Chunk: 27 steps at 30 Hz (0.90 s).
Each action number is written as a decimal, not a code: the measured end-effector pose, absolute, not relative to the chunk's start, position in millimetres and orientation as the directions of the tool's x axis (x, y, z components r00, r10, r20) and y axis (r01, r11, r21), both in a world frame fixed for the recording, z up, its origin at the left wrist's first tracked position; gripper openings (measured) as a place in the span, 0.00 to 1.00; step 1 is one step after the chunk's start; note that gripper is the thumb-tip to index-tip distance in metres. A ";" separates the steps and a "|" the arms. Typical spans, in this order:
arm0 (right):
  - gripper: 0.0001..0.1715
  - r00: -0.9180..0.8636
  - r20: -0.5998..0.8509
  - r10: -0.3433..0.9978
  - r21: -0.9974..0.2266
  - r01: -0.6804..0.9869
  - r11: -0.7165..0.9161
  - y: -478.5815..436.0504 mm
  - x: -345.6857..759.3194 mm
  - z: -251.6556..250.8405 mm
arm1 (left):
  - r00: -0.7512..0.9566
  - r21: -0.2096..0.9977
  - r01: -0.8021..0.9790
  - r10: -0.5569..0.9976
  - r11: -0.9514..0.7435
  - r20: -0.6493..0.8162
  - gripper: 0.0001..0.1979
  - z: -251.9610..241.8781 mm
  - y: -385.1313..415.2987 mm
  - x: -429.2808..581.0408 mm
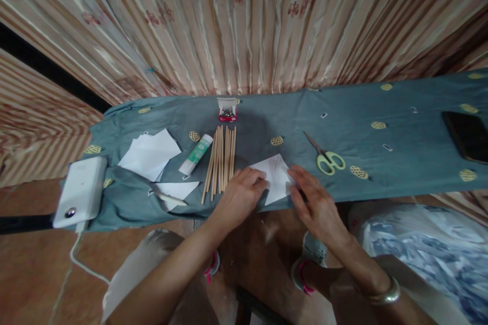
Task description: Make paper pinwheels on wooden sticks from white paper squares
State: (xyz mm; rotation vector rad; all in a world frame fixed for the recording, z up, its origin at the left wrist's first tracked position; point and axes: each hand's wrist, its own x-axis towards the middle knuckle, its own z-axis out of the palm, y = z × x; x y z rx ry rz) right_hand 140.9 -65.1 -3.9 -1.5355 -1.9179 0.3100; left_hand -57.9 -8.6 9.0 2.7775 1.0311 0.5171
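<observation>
A square of white paper (276,177) with crease lines lies near the front edge of the cloth-covered table, between my two hands. My left hand (244,190) is closed on its left side, fingers bent and pressed together at the edge. At its right edge, my right hand (314,200) touches the paper with stretched fingers, thumb held apart. Just left of my left hand is a bundle of thin wooden sticks (219,157). Scissors with green handles (326,157) lie partly spread beyond my right hand.
A glue stick (196,155), white paper sheets (150,155), a paper triangle (179,190) and a white pen (170,198) lie left. Behind the sticks stands a red box (227,111) of small metal pieces. A white power bank (81,190) and a phone (467,134) occupy opposite ends.
</observation>
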 end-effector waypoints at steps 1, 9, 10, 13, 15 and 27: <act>0.21 -0.105 0.344 0.933 -0.551 0.782 0.291 -66.4 140.7 -3.0 | 0.701 0.237 0.614 0.658 -0.753 0.276 0.08 9.1 -4.9 -58.7; 0.19 -0.166 0.387 0.907 -0.492 0.794 0.355 -69.1 137.3 1.9 | 0.676 0.331 0.591 0.676 -0.735 0.294 0.09 9.9 -2.3 -63.9; 0.19 -0.160 0.390 0.907 -0.493 0.796 0.352 -68.3 137.6 1.7 | 0.672 0.337 0.587 0.675 -0.736 0.304 0.10 10.2 -4.3 -64.5; 0.19 -0.149 0.391 0.908 -0.504 0.791 0.347 -66.6 137.9 0.9 | 0.653 0.349 0.585 0.680 -0.732 0.333 0.11 11.2 -11.3 -64.9; 0.18 -0.157 0.389 0.908 -0.509 0.785 0.354 -66.8 136.8 0.4 | 0.650 0.351 0.581 0.678 -0.735 0.343 0.10 11.3 -16.2 -63.6; 0.12 -0.205 0.333 0.921 -0.552 0.749 0.366 -72.3 130.6 0.6 | 0.735 0.223 0.573 0.615 -0.789 0.287 0.07 4.6 -27.4 -53.6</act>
